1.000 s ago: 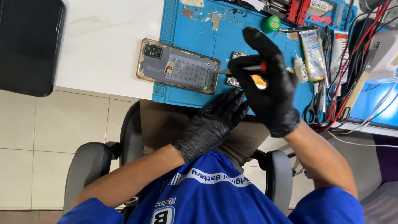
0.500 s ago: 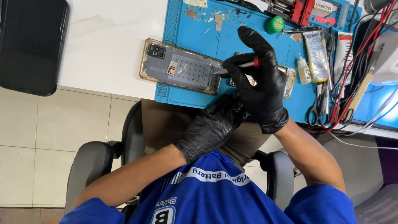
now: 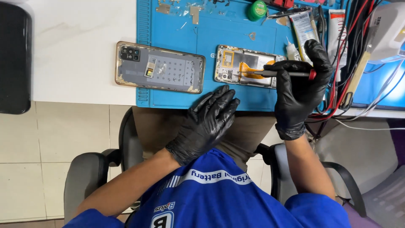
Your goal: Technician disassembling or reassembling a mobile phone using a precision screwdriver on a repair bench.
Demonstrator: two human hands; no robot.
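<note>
My right hand [image 3: 300, 90], in a black glove, grips a thin screwdriver [image 3: 276, 74] with a red end, held level. Its tip rests on the opened phone [image 3: 236, 63], which lies on the blue work mat [image 3: 177, 29] with orange flex cables and a camera module showing. My left hand [image 3: 206, 122], also gloved, rests with fingers spread at the mat's near edge, just below the phone and holding nothing. The phone's removed back cover [image 3: 160, 67] lies inside-up to the left, half on the mat and half on the white table [image 3: 76, 42].
Small metal parts [image 3: 195, 12], a green round tub [image 3: 256, 10] and tubes [image 3: 303, 25] sit at the mat's far side. Red and black cables [image 3: 350, 55] crowd the right. A black flat object [image 3: 14, 59] lies far left. Chair armrests [image 3: 86, 177] flank my lap.
My right hand has shifted to the right off the opened phone, uncovering it, and now holds the screwdriver level. My left hand stays at the mat's edge.
</note>
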